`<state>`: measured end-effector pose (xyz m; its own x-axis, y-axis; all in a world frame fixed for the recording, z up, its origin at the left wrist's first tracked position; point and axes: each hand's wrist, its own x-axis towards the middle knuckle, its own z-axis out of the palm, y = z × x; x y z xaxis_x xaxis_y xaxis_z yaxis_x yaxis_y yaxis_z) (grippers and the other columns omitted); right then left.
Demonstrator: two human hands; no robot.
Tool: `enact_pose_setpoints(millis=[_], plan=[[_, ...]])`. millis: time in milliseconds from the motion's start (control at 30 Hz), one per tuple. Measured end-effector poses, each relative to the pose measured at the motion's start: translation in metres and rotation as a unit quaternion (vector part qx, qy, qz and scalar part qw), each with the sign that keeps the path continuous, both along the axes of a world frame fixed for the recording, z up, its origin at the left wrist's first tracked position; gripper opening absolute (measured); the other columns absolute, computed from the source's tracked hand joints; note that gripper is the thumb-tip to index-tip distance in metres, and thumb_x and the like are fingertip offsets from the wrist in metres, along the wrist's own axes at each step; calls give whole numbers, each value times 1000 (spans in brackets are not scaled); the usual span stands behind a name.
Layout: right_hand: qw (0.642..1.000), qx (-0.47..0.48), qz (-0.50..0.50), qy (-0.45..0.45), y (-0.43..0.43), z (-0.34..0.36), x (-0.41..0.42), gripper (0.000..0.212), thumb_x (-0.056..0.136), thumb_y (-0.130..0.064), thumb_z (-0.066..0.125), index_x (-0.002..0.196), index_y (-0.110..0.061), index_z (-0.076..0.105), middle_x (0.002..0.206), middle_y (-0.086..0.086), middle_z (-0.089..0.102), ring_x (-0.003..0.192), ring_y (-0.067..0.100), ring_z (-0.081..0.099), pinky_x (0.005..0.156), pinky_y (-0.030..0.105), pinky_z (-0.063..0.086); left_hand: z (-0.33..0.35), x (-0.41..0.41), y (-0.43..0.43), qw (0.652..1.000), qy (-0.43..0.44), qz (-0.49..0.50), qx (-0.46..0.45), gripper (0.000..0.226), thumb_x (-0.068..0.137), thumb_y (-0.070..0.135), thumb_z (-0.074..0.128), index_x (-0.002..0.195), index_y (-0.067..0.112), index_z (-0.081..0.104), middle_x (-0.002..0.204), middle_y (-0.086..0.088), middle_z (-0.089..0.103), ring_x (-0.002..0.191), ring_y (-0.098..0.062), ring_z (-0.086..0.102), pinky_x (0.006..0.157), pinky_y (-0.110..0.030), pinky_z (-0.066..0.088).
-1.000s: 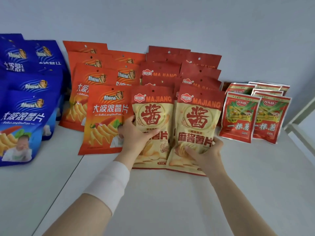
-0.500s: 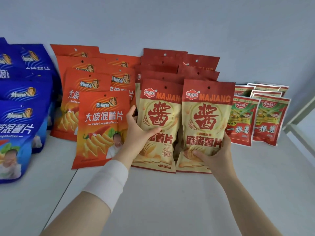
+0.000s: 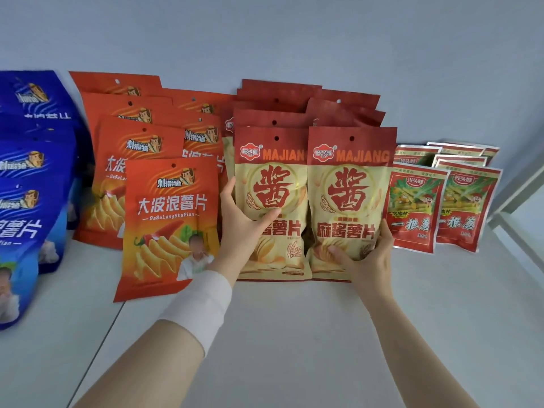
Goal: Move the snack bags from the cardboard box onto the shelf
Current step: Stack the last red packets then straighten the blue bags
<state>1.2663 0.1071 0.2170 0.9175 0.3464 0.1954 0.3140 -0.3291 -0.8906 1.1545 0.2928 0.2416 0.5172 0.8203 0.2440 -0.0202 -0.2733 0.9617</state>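
Observation:
Two cream-and-red MAJIANG snack bags stand upright side by side at the front of a row on the white shelf (image 3: 294, 334). My left hand (image 3: 241, 228) grips the left MAJIANG bag (image 3: 272, 184) by its left edge, thumb across the front. My right hand (image 3: 368, 257) holds the right MAJIANG bag (image 3: 350, 184) at its lower right corner, thumb on the front. More dark red bags of the same kind lean behind them. The cardboard box is out of view.
Orange chip bags (image 3: 173, 219) stand in rows to the left, blue chip bags (image 3: 26, 207) further left. Small red-and-green snack packets (image 3: 415, 207) stand on the right. The grey wall (image 3: 294, 39) backs the shelf; a white frame (image 3: 518, 213) borders the right side.
Both MAJIANG bags went from leaning low on the shelf to standing upright against the row behind, and my hands rose with them. The view shifted slightly to the right.

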Motion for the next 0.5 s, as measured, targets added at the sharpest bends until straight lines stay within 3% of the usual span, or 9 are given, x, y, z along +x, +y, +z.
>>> enact_pose_setpoints(millis=[167,300,500], plan=[[998,-6,-52,18,4,-4,-9,98,64,-36,81,138,-11,22,137,8,44,126,25,45,97,47,45,4,10,0,1000,-20,20,-4,95,65,25,84,138,27,23,136,3,35,129,-13,40,107,-40,40],[997,-52,-47,12,5,-3,-11,91,66,-42,78,134,-10,26,130,9,49,120,27,49,94,47,47,6,12,2,999,-10,29,26,97,68,26,82,143,19,21,141,1,32,133,-10,33,112,-37,34],[996,-83,-29,12,-1,-2,-15,100,69,-46,74,145,-12,18,140,9,39,131,26,35,107,48,35,7,13,7,999,-28,16,16,93,67,16,83,138,17,23,133,1,35,126,-11,42,104,-29,42]])
